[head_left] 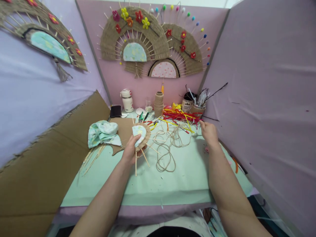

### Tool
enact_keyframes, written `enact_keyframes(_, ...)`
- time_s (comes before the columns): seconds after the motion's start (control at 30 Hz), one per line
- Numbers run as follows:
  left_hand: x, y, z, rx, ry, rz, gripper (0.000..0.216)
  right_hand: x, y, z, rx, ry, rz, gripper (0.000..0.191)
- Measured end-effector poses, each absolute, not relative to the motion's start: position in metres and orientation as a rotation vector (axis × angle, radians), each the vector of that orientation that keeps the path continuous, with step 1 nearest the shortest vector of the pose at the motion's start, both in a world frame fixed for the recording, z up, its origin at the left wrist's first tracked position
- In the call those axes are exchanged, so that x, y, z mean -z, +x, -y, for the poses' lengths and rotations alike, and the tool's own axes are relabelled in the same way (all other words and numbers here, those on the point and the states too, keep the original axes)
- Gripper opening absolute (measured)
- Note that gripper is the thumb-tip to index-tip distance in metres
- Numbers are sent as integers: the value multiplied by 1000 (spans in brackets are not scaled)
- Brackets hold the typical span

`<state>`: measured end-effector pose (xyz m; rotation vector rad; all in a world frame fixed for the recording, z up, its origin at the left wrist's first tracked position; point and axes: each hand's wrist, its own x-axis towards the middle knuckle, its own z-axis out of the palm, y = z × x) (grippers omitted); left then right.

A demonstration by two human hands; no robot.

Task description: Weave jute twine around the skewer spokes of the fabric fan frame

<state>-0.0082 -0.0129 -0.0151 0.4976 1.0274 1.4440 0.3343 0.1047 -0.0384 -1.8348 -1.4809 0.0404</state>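
Jute twine (166,154), looped right of the half-woven fan (142,134) clasped in the left hand (129,150), is seemingly pinched by the right hand (208,132); weaving appears underway, and a taut pull is called for next.

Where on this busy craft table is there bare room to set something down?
The mint table is bare along its near edge, between the two forearms, below the twine loops. A smaller bare patch lies left front, beside the loose sticks. The back is crowded: pipe cleaners, jars, cloth. The left hand holds a woven fan mid-table.
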Motion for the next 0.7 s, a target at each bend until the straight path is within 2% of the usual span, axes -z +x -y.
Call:
enact_keyframes(0.2,17,-8,12,-1442,509,-1038,29,41,340,-105,-4,-1772,1452,18)
enact_keyframes(0.53,18,-8,12,-1437,501,-1010,29,34,338,-99,-1,-1660,1431,37)
enact_keyframes(0.7,16,-6,13,-1440,499,-997,30,22,320,-92,-53,-1507,1394,27)
